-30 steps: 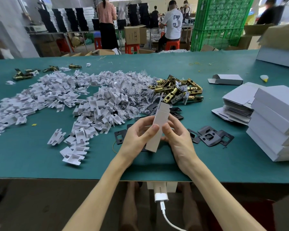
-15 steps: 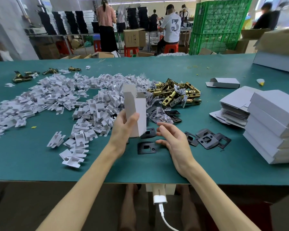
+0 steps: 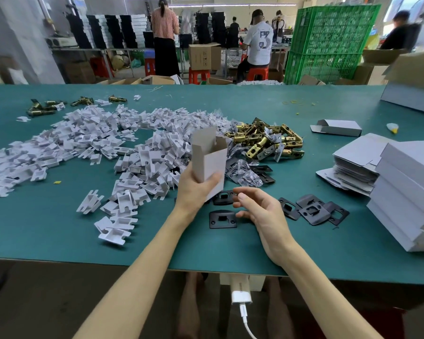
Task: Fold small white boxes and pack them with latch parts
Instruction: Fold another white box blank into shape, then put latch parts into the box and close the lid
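My left hand (image 3: 195, 189) grips a small white box (image 3: 209, 159), held upright with its top flaps open. My right hand (image 3: 260, 211) hovers just above the table with loosely curled fingers and holds nothing; its fingertips are close to a black strike plate (image 3: 222, 218) lying flat. More black plates (image 3: 313, 211) lie to the right. A heap of brass latch bolts (image 3: 264, 140) sits behind the box. Small clear bags of screws (image 3: 245, 172) lie between the latches and my hands.
A wide pile of white card inserts (image 3: 88, 145) covers the left of the green table (image 3: 59, 231). Flat box blanks (image 3: 355, 165) and stacked white boxes (image 3: 409, 192) stand at the right. One folded box (image 3: 338, 128) lies farther back. People work behind the table.
My right hand let go of the box and dropped toward the black plate. My left hand carried the box up and left, now upright with open flaps.
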